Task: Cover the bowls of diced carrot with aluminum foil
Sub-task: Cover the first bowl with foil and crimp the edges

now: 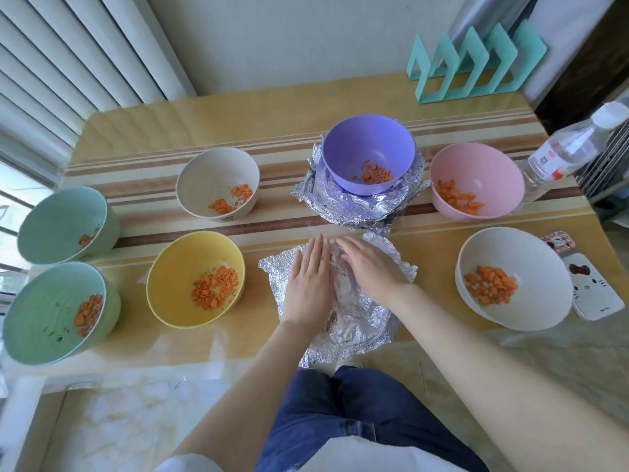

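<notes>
A crumpled sheet of aluminum foil (360,321) lies at the table's near edge. My left hand (311,277) and my right hand (371,267) press flat on it side by side, fingers straight. Whether a bowl sits under this foil cannot be told. Behind it a purple bowl (369,144) with diced carrot stands on more crumpled foil (354,206). Open bowls with carrot surround them: pink (476,172), white (531,267), yellow (183,267), beige (211,175) and two green bowls (58,219) (44,308).
A clear plastic bottle (571,148) lies tilted at the right edge. A teal file rack (473,66) stands at the back right. Two small patterned cases (585,284) lie beside the white bowl. The yellow striped table (238,131) ends just before my knees.
</notes>
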`<action>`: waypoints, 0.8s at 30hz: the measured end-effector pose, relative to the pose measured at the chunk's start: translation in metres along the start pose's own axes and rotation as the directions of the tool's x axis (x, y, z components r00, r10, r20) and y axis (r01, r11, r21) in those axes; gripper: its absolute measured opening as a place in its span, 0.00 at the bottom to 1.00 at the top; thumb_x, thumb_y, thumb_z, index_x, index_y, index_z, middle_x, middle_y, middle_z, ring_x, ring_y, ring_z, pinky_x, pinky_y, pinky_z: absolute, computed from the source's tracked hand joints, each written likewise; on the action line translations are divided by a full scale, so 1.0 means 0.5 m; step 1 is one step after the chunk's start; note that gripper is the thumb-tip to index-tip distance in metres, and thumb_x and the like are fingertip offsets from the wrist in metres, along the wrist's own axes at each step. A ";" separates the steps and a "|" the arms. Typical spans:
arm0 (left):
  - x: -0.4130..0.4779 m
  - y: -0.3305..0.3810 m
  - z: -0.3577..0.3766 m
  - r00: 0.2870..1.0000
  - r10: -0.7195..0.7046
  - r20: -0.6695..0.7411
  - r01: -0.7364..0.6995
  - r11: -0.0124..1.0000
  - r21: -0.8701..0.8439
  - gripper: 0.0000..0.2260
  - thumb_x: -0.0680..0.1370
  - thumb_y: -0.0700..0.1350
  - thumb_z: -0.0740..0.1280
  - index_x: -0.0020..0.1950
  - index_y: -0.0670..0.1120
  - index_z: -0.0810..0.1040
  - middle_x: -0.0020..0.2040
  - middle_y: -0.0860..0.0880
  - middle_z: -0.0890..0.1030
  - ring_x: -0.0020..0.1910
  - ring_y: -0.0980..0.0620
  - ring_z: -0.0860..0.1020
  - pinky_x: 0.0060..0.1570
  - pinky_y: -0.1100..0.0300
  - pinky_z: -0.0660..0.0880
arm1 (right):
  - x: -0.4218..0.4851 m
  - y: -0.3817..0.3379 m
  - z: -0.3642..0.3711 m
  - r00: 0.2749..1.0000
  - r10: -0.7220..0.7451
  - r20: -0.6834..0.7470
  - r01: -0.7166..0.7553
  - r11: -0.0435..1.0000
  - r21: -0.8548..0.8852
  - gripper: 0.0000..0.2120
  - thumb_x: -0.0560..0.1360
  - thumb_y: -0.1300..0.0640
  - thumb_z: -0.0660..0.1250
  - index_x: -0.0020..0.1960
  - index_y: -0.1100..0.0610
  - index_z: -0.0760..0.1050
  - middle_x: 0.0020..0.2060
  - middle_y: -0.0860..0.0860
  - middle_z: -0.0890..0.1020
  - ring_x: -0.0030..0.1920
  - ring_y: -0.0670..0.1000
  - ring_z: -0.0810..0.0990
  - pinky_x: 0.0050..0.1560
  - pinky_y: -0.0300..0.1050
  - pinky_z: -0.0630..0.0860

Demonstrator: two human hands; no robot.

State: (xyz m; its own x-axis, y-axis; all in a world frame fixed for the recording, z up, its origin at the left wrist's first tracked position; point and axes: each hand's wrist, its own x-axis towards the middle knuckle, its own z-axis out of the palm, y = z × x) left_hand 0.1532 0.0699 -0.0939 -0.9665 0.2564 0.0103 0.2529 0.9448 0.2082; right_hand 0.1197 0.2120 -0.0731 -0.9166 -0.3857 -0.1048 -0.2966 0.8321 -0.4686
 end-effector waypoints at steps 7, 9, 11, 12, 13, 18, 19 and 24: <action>0.000 -0.046 -0.020 0.965 -0.257 -0.057 0.191 0.833 -0.520 0.17 0.80 0.38 0.59 0.67 0.47 0.73 0.63 0.50 0.77 0.60 0.50 0.75 0.54 0.64 0.68 | 0.008 0.016 0.008 0.989 0.144 -0.045 -0.129 0.964 0.234 0.18 0.80 0.64 0.55 0.68 0.55 0.70 0.61 0.53 0.78 0.58 0.52 0.78 0.52 0.41 0.75; 0.002 -0.050 -0.019 0.953 -0.299 -0.045 0.203 0.744 -0.636 0.14 0.80 0.37 0.59 0.63 0.47 0.77 0.57 0.52 0.80 0.55 0.57 0.76 0.50 0.74 0.66 | 0.013 0.022 0.013 0.982 0.180 -0.059 -0.158 0.951 0.265 0.15 0.81 0.61 0.57 0.66 0.55 0.73 0.55 0.53 0.82 0.47 0.50 0.81 0.40 0.34 0.70; 0.002 -0.052 -0.019 0.940 -0.342 -0.008 0.233 0.658 -0.716 0.13 0.80 0.37 0.59 0.60 0.47 0.79 0.49 0.57 0.81 0.46 0.68 0.75 0.46 0.75 0.67 | 0.015 0.025 0.011 0.981 0.188 -0.053 -0.164 0.940 0.300 0.14 0.81 0.61 0.57 0.64 0.56 0.74 0.54 0.53 0.82 0.39 0.43 0.78 0.34 0.27 0.66; 0.002 -0.053 -0.017 0.931 -0.366 0.015 0.258 0.626 -0.736 0.12 0.80 0.38 0.59 0.58 0.46 0.79 0.44 0.58 0.80 0.41 0.69 0.74 0.41 0.73 0.67 | 0.015 0.026 0.010 0.980 0.191 -0.053 -0.164 0.932 0.323 0.14 0.81 0.61 0.58 0.64 0.56 0.75 0.54 0.52 0.82 0.39 0.43 0.78 0.35 0.26 0.67; 0.002 -0.053 -0.016 0.922 -0.386 0.035 0.282 0.606 -0.744 0.11 0.80 0.38 0.59 0.56 0.46 0.80 0.39 0.59 0.79 0.37 0.69 0.73 0.38 0.71 0.66 | 0.016 0.027 0.009 0.978 0.200 -0.052 -0.171 0.924 0.342 0.14 0.80 0.61 0.58 0.64 0.57 0.75 0.55 0.52 0.82 0.43 0.45 0.80 0.37 0.26 0.68; 0.002 -0.049 -0.018 0.901 -0.430 0.053 0.323 0.587 -0.743 0.11 0.80 0.38 0.59 0.53 0.46 0.81 0.36 0.62 0.77 0.35 0.68 0.73 0.37 0.74 0.66 | 0.014 0.021 0.006 0.974 0.208 -0.095 -0.159 0.916 0.368 0.14 0.79 0.64 0.60 0.62 0.59 0.77 0.53 0.55 0.83 0.46 0.55 0.82 0.48 0.43 0.77; 0.002 -0.048 -0.019 0.899 -0.434 0.053 0.328 0.588 -0.739 0.11 0.80 0.38 0.60 0.53 0.46 0.81 0.35 0.63 0.76 0.35 0.69 0.73 0.37 0.75 0.66 | 0.014 0.021 0.007 0.974 0.202 -0.106 -0.151 0.918 0.367 0.14 0.79 0.64 0.60 0.62 0.59 0.77 0.53 0.55 0.83 0.46 0.54 0.82 0.49 0.43 0.77; 0.005 -0.049 -0.020 0.903 -0.421 0.084 0.348 0.604 -0.717 0.10 0.81 0.39 0.58 0.51 0.42 0.80 0.31 0.60 0.73 0.31 0.66 0.71 0.32 0.72 0.64 | 0.016 0.029 0.009 0.983 0.182 -0.037 -0.161 0.933 0.323 0.15 0.80 0.64 0.58 0.65 0.59 0.73 0.56 0.54 0.81 0.36 0.34 0.77 0.40 0.26 0.71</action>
State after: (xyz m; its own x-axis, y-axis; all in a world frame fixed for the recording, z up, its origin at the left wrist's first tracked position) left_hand 0.1443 0.0451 -0.0892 -0.9758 -0.1489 -0.1600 -0.2147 0.5139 0.8305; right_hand 0.1092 0.2190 -0.0846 -0.9646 -0.2128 -0.1558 -0.0428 0.7092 -0.7037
